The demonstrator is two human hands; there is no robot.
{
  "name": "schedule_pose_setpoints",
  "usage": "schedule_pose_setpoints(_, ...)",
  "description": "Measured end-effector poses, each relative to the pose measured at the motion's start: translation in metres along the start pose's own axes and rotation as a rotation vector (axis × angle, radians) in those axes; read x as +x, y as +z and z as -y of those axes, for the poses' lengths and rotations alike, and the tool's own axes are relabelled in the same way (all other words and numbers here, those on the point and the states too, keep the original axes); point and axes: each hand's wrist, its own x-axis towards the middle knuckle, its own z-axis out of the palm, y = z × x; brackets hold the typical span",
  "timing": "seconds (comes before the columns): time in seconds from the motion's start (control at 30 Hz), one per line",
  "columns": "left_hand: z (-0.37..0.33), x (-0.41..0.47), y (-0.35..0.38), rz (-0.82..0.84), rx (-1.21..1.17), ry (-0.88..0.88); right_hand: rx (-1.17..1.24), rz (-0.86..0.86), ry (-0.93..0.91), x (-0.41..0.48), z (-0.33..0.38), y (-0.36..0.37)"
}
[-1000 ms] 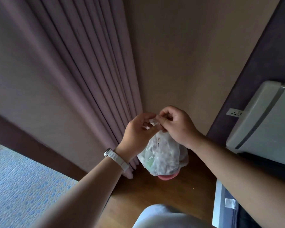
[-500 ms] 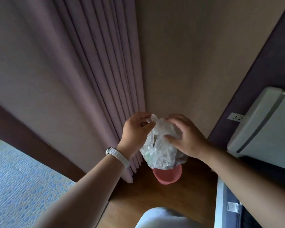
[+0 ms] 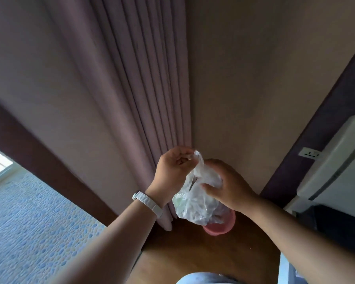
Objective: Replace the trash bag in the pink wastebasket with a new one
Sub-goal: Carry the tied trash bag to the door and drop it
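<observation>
**Trash bag held over the wastebasket**

Beside the curtain (image 3: 143, 99), the left hand (image 3: 172, 173) pinches the trash bag (image 3: 197, 203) by its top between curled fingers (image 3: 181, 155). Just right, the right hand (image 3: 228, 185) grips its neck. Below both, the bag hangs over the pink wastebasket (image 3: 219, 229) on the floor (image 3: 193, 253).

left wrist: white segmented watch strap (image 3: 149, 203) | both forearms (image 3: 115, 240): bare | lower edge: pale blue-grey garment (image 3: 203, 279)

Counted two hands: left hand (image 3: 172, 173), right hand (image 3: 232, 187). One trash bag (image 3: 195, 208), clear. One pink wastebasket (image 3: 219, 230). One wristwatch (image 3: 148, 203). One curtain (image 3: 131, 99). One wall socket (image 3: 309, 154). One white appliance (image 3: 340, 177).
</observation>
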Motion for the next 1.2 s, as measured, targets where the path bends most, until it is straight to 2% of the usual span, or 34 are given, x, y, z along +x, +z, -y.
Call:
schedule_pose_setpoints(0.13,-0.008,-0.002,0.005,-0.136,0.002,0.010,0.019,0.041,-0.091,0.016,-0.006,0.000)
schedule_pose_setpoints(0.3,-0.012,-0.012,0.012,-0.321,0.071,-0.005,0.070,0.167,-0.193,0.037,-0.013,0.001)
schedule_pose_setpoints(0.53,-0.009,-0.054,0.009,-0.620,0.170,-0.017,0.049,0.356,-0.433,0.047,-0.004,0.018)
schedule_pose_setpoints(0.7,-0.015,-0.104,-0.006,-0.818,0.258,-0.022,0.034,0.443,-0.478,0.032,0.026,0.040)
schedule_pose_setpoints(0.83,-0.024,-0.145,-0.019,-0.934,0.283,-0.006,0.048,0.489,-0.581,0.019,0.050,0.063)
schedule_pose_setpoints(1.07,-0.030,-0.231,-0.063,-1.110,0.179,0.026,0.074,0.576,-0.700,-0.017,0.109,0.125)
schedule_pose_setpoints(1.2,-0.036,-0.301,-0.099,-1.199,0.130,0.070,0.057,0.618,-0.855,-0.062,0.166,0.169)
